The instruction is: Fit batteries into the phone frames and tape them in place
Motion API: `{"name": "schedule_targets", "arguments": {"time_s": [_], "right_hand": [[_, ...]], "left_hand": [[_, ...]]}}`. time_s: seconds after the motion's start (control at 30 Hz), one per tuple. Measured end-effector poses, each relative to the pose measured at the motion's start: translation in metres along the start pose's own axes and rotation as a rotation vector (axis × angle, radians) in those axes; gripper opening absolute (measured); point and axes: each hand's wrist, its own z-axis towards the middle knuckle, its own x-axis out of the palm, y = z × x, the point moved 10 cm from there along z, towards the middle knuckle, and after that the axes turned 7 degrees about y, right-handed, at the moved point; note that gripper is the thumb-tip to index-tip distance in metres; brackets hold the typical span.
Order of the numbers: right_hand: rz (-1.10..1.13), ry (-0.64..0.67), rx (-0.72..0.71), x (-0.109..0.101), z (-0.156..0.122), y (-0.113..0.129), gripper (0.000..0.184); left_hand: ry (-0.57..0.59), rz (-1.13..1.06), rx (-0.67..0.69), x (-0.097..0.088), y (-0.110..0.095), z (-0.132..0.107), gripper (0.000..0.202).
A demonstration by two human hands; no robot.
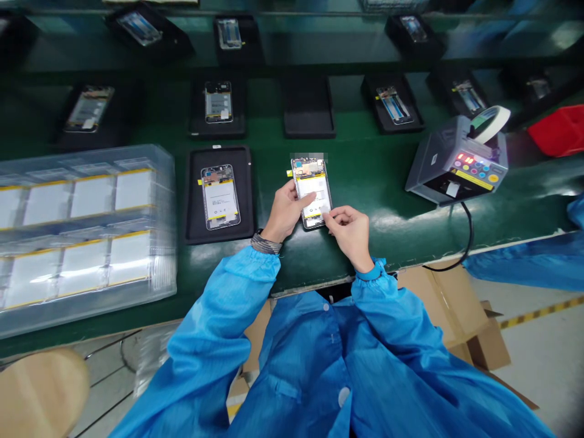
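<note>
My left hand [288, 210] grips an open phone body [312, 169] by its left edge, with the thumb lying across the white battery [314, 185] inside. The phone is tilted slightly above the green bench, its circuit board at the far end and a yellow tab sticking out on the left. At the phone's lower right corner, my right hand [349, 231] has its fingers pinched on a small whitish piece of tape [325, 210], partly hidden by the fingertips. Left of my hands, a second open phone [219, 196] with a battery lies in a black tray [195, 225].
A clear plastic tray stack [164, 243] of batteries stands at left. On the right are a tape dispenser [456, 164] with a lit panel and a red bin [559, 131]. Black trays with phones line the back, around a bare black tray [309, 106]. Cardboard boxes [442, 298] lie below the bench.
</note>
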Motion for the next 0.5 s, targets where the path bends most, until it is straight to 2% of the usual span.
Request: {"name": "schedule_targets", "arguments": {"time_s": [0.23, 0.33, 0.4, 0.5], "right_hand": [[-0.122, 0.035, -0.028, -0.003, 0.003, 0.005, 0.026], [-0.156, 0.047, -0.021, -0.007, 0.006, 0.004, 0.031], [-0.119, 0.070, -0.010, -0.010, 0.009, 0.003, 0.039], [0.062, 0.173, 0.035, -0.006, 0.015, 0.001, 0.051]], "left_hand": [[0.014, 0.012, 0.000, -0.001, 0.002, 0.001, 0.059], [0.021, -0.006, -0.013, -0.001, 0.002, 0.000, 0.061], [0.028, -0.031, -0.017, 0.000, 0.000, 0.000, 0.063], [0.052, -0.066, -0.027, 0.003, -0.002, 0.000, 0.066]]}}
